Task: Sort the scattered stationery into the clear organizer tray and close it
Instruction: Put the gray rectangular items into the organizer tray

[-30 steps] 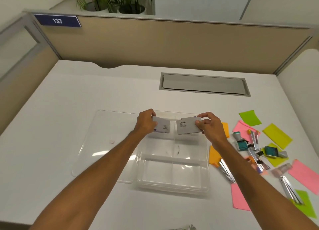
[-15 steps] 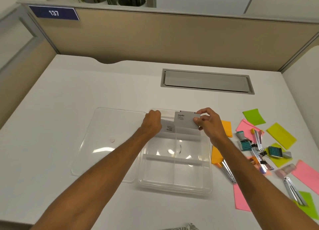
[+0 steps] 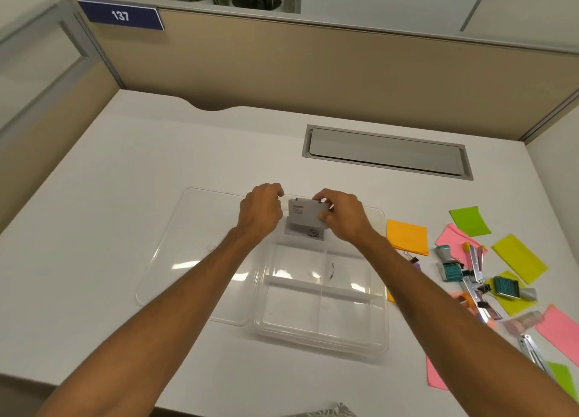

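Item: business cards (image 3: 305,214). You are bringing together two that were apart, now overlapping over the far compartment of the clear organizer tray (image 3: 319,333), so filing is nearing. Long axis is running left-right, with print facing you. Your right hand (image 3: 340,219) is pinching the right edge. Your left hand (image 3: 260,211) is curling at the left edge, grip hidden.

Curled fingers (image 3: 326,220), left hand (image 3: 258,211) beside right hand (image 3: 343,220)
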Motion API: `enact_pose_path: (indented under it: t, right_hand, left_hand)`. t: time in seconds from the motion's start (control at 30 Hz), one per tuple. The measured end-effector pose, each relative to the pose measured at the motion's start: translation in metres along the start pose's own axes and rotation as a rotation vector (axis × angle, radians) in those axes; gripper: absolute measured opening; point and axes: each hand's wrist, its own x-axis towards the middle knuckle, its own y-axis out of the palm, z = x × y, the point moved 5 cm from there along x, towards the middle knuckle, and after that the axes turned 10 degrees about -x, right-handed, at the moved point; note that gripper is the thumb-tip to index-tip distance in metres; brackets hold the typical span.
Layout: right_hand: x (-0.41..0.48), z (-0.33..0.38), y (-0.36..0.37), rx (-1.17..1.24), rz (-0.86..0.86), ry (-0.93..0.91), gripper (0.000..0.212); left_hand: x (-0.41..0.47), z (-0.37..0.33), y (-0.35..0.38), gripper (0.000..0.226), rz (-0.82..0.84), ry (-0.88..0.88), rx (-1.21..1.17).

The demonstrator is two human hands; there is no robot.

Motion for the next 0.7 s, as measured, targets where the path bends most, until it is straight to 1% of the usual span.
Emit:
enact_pose_path:
  t: [0.1,0.3,0.4,0.53,0.7]
  right_hand:
    - [0.008,0.014,0.01,-0.151,0.045,-0.035,0.027]
    - [0.011,0.013,0.022,-0.228,0.069,0.018,0.016]
    - [0.011,0.013,0.023,-0.316,0.037,0.002,0.017]
    - [0.011,0.018,0.025,-0.466,0.004,-0.076,0.016]
    - [0.012,0.016,0.029,-0.508,0.031,-0.067,0.017]
  left_hand:
    - [-0.006,0.007,-0.005,0.027,-0.018,-0.002,0.005]
    - [-0.011,0.019,-0.007,0.028,-0.022,-0.002,-0.004]
    - [-0.011,0.02,-0.005,0.027,-0.001,-0.002,-0.02]
    - [-0.009,0.02,-0.003,0.026,0.022,0.0,-0.036]
    - [-0.008,0.016,-0.001,0.025,0.031,0.014,-0.047]
